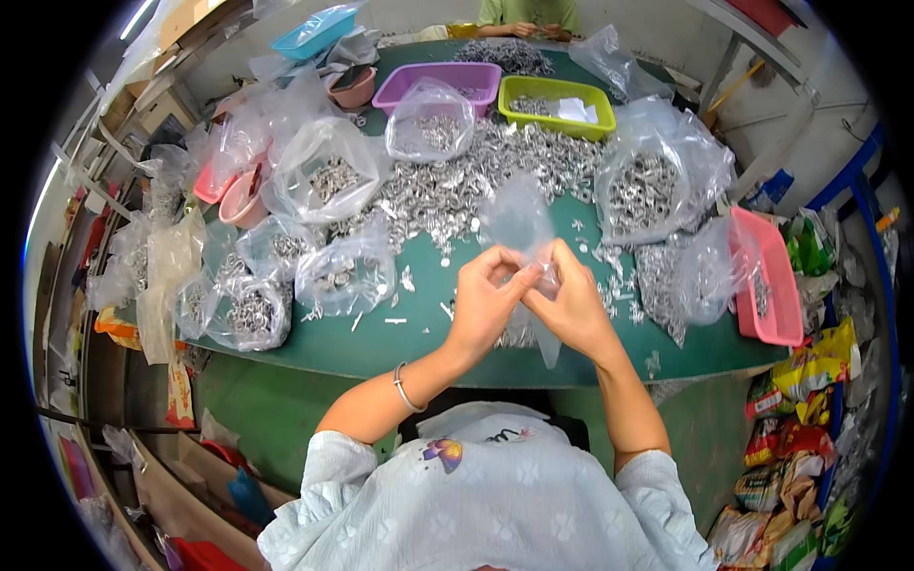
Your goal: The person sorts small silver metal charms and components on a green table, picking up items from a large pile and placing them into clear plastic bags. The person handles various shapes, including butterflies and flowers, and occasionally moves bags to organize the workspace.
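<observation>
My left hand (486, 295) and my right hand (573, 303) meet over the near middle of the green table (419, 347). Between them is a clear plastic bag (516, 214), its upper part blurred and standing up beyond my fingers. Both hands are closed, fingertips pinching the bag. Part of the bag hangs down below my right hand. Small silvery metal parts (519, 333) show on the table under my hands. Just beyond the bag lies a wide pile of silvery metal parts (438, 200).
Open plastic bags of metal parts stand left (333, 176) and right (647, 195). Beyond the pile are a purple basin (390, 90) and a yellow-green basin (605, 109). A pink tray (781, 285) sits at the right edge. Across the table, a person in a green shirt (528, 11) handles something.
</observation>
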Demonstrator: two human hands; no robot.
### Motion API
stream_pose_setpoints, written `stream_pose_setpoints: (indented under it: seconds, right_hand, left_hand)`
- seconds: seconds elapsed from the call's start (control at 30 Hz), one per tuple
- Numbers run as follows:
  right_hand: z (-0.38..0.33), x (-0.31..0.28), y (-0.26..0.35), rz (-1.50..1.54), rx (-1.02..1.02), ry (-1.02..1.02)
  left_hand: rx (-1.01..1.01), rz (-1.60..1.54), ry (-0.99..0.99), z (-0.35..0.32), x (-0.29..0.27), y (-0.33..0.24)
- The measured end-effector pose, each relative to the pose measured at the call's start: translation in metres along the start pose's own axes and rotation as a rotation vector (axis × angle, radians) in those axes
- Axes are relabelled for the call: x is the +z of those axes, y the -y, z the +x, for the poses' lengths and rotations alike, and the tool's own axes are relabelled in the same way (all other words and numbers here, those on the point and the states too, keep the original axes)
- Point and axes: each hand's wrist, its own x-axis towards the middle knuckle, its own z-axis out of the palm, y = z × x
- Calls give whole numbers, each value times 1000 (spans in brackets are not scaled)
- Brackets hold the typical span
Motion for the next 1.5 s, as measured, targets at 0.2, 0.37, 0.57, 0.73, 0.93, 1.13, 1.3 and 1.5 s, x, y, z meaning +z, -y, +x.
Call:
stream_pose_setpoints:
  seconds: [0.2,0.37,0.57,0.73,0.93,1.13,1.3,1.5]
  right_hand:
    - [22,-17,-18,310,-27,-154]
    - [31,-35,-39,407,-10,-559]
    - [34,-15,-9,-177,-275,-507]
    - [43,-15,-10,395,46,-410]
    - [49,-80,-37,1243,112,-637]
    - [27,-67,-51,882,189,-165]
    - [36,-60,-47,-101,-28,-481]
    - [74,-79,-55,565,289,-640]
  left_hand:
    - [206,385,-5,37,-2,4]
    - [168,431,-64,60,-18,11]
    - [90,133,-218,61,9,3]
    - [-102,-119,22,84,7,-2]
    - [80,725,-5,94,-36,35]
    - [-472,-434,13,117,-53,10]
    - [-5,401,227,100,-15,9]
    - [235,973,284,94,-11,30]
